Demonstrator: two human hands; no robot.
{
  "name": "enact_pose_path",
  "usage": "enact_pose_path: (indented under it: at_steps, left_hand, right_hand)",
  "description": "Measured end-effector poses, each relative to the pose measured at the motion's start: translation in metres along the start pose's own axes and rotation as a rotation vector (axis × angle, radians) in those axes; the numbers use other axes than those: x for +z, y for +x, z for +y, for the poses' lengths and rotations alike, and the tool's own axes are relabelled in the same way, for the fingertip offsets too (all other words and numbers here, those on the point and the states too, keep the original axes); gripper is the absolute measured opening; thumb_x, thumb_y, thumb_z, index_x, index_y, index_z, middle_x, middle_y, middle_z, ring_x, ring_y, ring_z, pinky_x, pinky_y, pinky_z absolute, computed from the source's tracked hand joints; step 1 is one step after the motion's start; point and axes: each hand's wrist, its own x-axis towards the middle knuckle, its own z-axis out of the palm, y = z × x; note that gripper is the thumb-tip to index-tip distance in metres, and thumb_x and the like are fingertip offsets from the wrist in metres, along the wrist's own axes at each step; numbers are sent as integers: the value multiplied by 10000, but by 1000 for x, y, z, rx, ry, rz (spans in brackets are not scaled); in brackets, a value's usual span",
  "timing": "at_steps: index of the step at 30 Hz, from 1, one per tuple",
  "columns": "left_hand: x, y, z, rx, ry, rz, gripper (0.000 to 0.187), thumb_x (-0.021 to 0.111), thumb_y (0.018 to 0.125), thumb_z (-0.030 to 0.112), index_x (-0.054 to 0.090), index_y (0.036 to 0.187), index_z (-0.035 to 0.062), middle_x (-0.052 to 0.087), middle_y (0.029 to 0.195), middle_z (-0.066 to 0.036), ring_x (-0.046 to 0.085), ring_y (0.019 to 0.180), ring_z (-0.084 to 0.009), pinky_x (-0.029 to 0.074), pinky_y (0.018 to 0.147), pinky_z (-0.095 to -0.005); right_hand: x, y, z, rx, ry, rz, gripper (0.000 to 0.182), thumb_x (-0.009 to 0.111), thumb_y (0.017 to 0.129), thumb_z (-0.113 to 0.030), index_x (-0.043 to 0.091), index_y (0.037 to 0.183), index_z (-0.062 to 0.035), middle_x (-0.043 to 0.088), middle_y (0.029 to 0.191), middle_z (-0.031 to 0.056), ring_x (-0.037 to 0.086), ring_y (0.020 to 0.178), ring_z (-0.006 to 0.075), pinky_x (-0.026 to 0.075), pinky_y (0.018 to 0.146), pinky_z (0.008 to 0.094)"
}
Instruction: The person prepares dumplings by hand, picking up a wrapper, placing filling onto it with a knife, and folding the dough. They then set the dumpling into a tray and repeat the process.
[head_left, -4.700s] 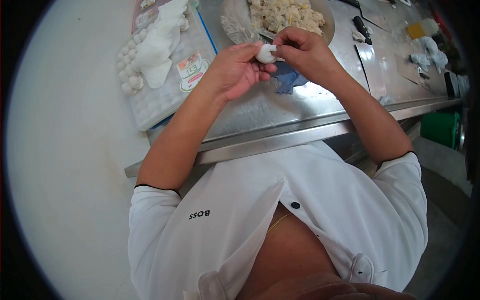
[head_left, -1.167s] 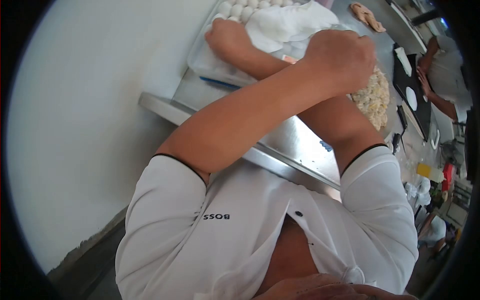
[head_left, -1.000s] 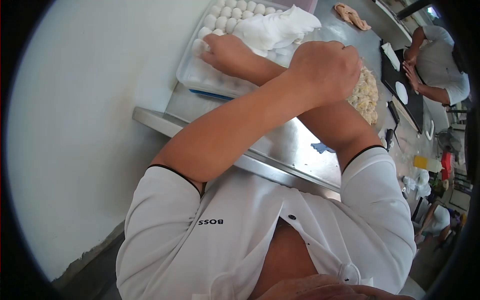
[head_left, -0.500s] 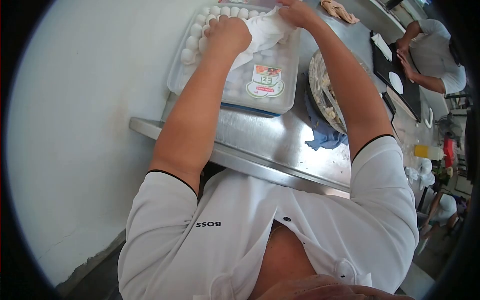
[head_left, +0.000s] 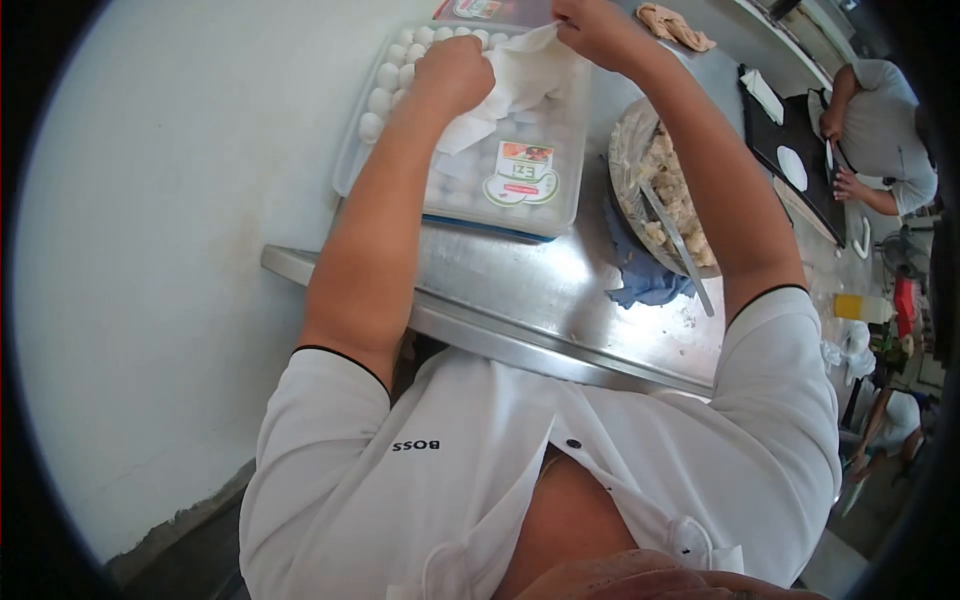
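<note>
A white cloth lies partly over a translucent plastic box with a printed label. Rows of white rounded balls, which look like dough, show uncovered along the box's left and far sides; others show faintly near the label. My left hand is closed at the cloth's left edge, above the balls, its fingertips partly hidden. At the far right corner of the box, my right hand pinches the cloth and holds that corner raised.
To the right, a bowl of chunky pale filling with a metal spatula rests on a blue cloth. A peach cloth lies farther back. A co-worker stands at a black board. A wall bounds the left.
My left hand has closed up, its fingers drawn in from over the balls. The cloth is stretched more between my hands. More of the bowl and spatula shows as the view shifts.
</note>
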Motion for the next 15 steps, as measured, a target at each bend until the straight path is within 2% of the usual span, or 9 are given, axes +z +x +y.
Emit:
enact_pose_path:
  at_steps: [3, 4, 5, 6, 8, 9, 10, 12, 15]
  left_hand:
    - [-28, -7, 6, 78, -266, -113, 256, 574, 864, 221, 678, 951, 5, 676, 839, -102, 624, 786, -247, 485, 737, -374]
    - [-37, -9, 10, 76, -399, -189, 253, 599, 864, 236, 671, 922, 1, 662, 793, -64, 606, 724, -188, 477, 692, -340]
    - [-44, -13, 13, 89, -401, -187, 253, 599, 864, 236, 671, 922, 1, 662, 793, -64, 606, 724, -188, 477, 692, -340]
    - [-51, -16, 16, 68, -490, -257, 232, 606, 869, 228, 666, 910, 8, 641, 785, -31, 576, 723, -139, 461, 674, -308]
    - [-64, -26, 25, 69, -569, -326, 211, 613, 874, 219, 660, 899, 15, 620, 777, 3, 546, 722, -90, 446, 657, -277]
    - [-72, -32, 31, 86, -694, -401, 190, 613, 879, 207, 662, 896, 24, 614, 781, 20, 542, 725, -73, 443, 658, -256]
    - [-79, -39, 39, 102, -819, -480, 169, 613, 884, 194, 663, 894, 32, 608, 785, 36, 538, 728, -55, 441, 660, -236]
    - [-72, -49, 50, 138, -917, -519, 171, 610, 885, 202, 661, 859, 41, 602, 766, 40, 520, 700, -48, 427, 633, -228]
    - [-76, -66, 71, 179, -1117, -624, 172, 622, 878, 206, 659, 821, 47, 602, 747, 42, 514, 677, -42, 423, 610, -223]
  right_hand:
    - [-40, -31, -35, -31, -31, 20, 182, 519, 772, -125, 630, 831, 6, 623, 791, 261, 586, 772, 468, 475, 687, 501]
    - [-52, -41, -42, -43, -64, -27, 166, 539, 789, -135, 618, 822, 7, 618, 748, 231, 597, 717, 414, 474, 648, 463]
    - [-63, -51, -47, -53, -100, -71, 160, 558, 807, -145, 605, 813, 8, 614, 704, 201, 608, 662, 361, 473, 609, 426]
    - [-69, -63, -48, -46, -111, -62, 160, 558, 807, -145, 605, 813, 8, 614, 704, 201, 608, 662, 361, 473, 609, 426]
    - [-76, -91, -48, 87, 136, -41, 175, 609, 859, -185, 598, 960, -43, 659, 836, 48, 586, 711, 142, 474, 630, 304]
    - [-80, -106, -53, 132, 315, -5, 222, 594, 831, -226, 606, 920, -23, 627, 765, 104, 587, 689, 220, 481, 676, 345]
    - [-82, -119, -57, 136, 302, 16, 222, 594, 831, -226, 606, 920, -23, 627, 765, 104, 587, 689, 220, 481, 676, 345]
    - [-88, -145, -64, 294, 767, -35, 109, 591, 869, -169, 583, 935, -83, 553, 783, -24, 526, 685, 59, 428, 599, 240]
    - [-90, -188, -78, 544, 930, 50, 104, 581, 864, -157, 591, 941, -88, 565, 798, -17, 526, 689, 59, 419, 571, 243]
